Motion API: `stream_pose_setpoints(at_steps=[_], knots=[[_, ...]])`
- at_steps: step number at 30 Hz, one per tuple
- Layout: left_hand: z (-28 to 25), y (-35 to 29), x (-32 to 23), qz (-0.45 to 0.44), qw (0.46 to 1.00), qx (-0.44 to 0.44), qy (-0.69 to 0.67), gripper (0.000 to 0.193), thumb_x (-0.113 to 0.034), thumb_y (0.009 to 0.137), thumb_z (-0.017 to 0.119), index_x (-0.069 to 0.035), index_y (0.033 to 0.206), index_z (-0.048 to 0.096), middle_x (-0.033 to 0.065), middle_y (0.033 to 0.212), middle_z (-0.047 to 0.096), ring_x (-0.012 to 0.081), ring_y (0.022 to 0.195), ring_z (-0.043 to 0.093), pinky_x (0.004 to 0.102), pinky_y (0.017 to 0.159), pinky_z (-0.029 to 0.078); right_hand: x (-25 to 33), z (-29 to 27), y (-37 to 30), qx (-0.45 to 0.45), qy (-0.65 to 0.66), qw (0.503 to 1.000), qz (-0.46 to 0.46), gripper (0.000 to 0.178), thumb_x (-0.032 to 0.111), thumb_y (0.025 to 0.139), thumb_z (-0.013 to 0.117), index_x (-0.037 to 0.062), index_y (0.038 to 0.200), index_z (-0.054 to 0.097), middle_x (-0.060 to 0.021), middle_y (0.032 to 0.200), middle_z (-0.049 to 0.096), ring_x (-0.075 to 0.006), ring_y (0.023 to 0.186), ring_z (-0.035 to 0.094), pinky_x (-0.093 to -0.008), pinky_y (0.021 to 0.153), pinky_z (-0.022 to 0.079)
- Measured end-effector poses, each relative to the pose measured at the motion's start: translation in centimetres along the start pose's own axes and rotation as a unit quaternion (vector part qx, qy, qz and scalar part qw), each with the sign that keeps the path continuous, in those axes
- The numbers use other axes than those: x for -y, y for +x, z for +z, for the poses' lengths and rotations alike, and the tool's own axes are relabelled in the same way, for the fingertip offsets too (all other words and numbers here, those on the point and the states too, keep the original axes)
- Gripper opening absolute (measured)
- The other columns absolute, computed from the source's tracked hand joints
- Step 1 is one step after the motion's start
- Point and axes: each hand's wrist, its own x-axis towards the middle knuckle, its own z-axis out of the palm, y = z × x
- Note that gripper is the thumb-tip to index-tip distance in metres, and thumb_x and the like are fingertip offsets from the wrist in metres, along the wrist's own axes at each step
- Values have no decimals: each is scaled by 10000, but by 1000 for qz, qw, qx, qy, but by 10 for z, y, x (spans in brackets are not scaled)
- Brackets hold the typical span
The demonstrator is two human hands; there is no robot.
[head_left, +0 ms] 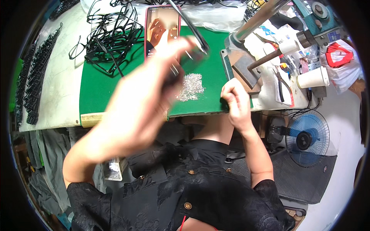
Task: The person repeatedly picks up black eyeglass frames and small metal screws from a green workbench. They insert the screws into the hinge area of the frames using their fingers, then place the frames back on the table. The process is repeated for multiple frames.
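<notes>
**A:** In the head view, what is the left hand (154,82) doing?

**B:** It is raised close to the camera and blurred. Its fingers are closed around a dark eyeglass frame (190,46), with one black temple arm sticking up and to the right past the fingertips. How tightly they grip I cannot tell through the blur.

**A:** And the right hand (235,102)?

**B:** It sits low at the near edge of the green mat (96,84), fingers curled in and pressed together at the tips. Whether something tiny is pinched there I cannot tell.

**A:** What lies between the two hands?

**B:** A small heap of shiny metal bits (190,87) on the mat, just left of the right fingertips and just below the left ones.

**A:** Behind the left fingers?

**B:** A phone with a red case (162,23) stands propped up, screen lit. Further left of it is a tangled pile of black eyeglass frames (111,38), and along the far left edge of the white table (58,77) runs a row of black frame parts (32,84).

**A:** Beyond the right fingers?

**B:** A small bench press with a metal lever (262,17), pliers (283,86) and a white paper cup (312,78). A blue fan (306,138) stands on the floor below.
</notes>
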Motion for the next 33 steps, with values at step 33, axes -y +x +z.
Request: stream_pose_setpoints(at_steps=[33], knots=[[76,-23,-14,-167,875,119,-439,506,4,954,408,-16,1416,204,123,959,498,99,601,495,227,543,496,74,-12,10,10,51,992,-114,148,122,936,561,0,872,508,-99,755,559,-165,675,577,-253,636,484]])
